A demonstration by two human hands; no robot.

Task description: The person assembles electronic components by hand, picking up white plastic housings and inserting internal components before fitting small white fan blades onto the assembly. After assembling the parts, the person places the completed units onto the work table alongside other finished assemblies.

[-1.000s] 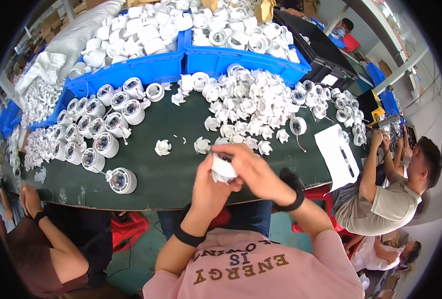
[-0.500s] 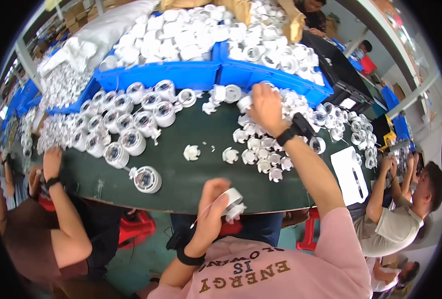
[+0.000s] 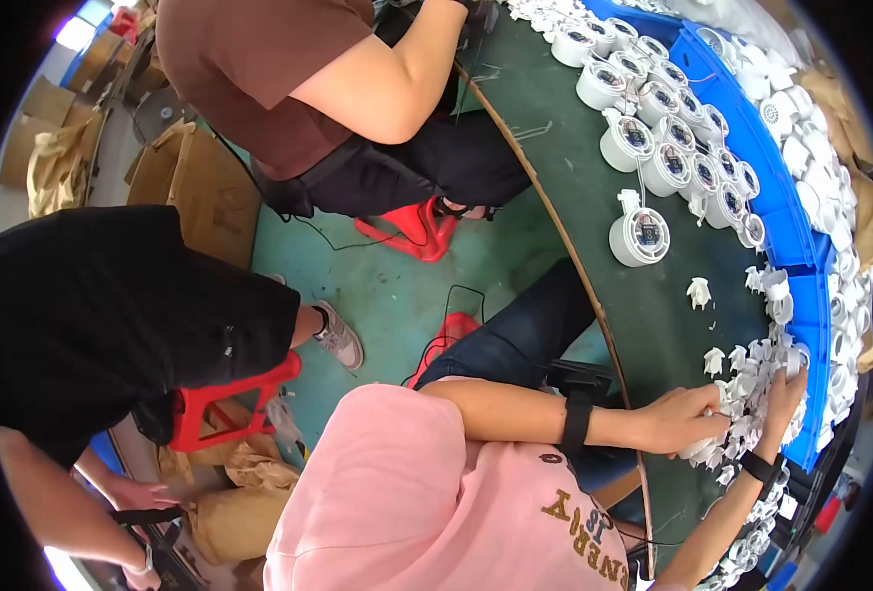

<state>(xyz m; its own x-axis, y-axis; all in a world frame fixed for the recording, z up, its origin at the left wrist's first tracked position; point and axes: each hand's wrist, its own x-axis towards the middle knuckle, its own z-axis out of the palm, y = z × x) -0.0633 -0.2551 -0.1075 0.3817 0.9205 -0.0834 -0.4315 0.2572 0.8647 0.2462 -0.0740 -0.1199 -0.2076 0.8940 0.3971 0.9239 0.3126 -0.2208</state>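
My left hand [image 3: 681, 422] is closed at the table's near side, beside a pile of small white clawed plastic caps [image 3: 742, 379]. A white round plastic housing [image 3: 698, 450] shows in part under its curled fingers; the rest is hidden. My right hand [image 3: 784, 402] reaches over the far side of that pile, next to the blue bin. Its fingers are closed on a white plastic ring [image 3: 793, 361]. A single white assembled unit [image 3: 639, 236] with a dark circuit board stands apart on the green table [image 3: 643, 335].
Rows of white assembled units [image 3: 673, 163] cover the table farther along. Blue bins [image 3: 806, 315] heaped with white parts line its far side. A person in a brown shirt [image 3: 259, 59] sits beside me; another in black [image 3: 111, 315] is behind, on a red stool [image 3: 230, 404].
The view has swung to the left, showing the floor and a person behind. My left hand has moved from the table's edge toward the caps, and my right hand stays near the bin.
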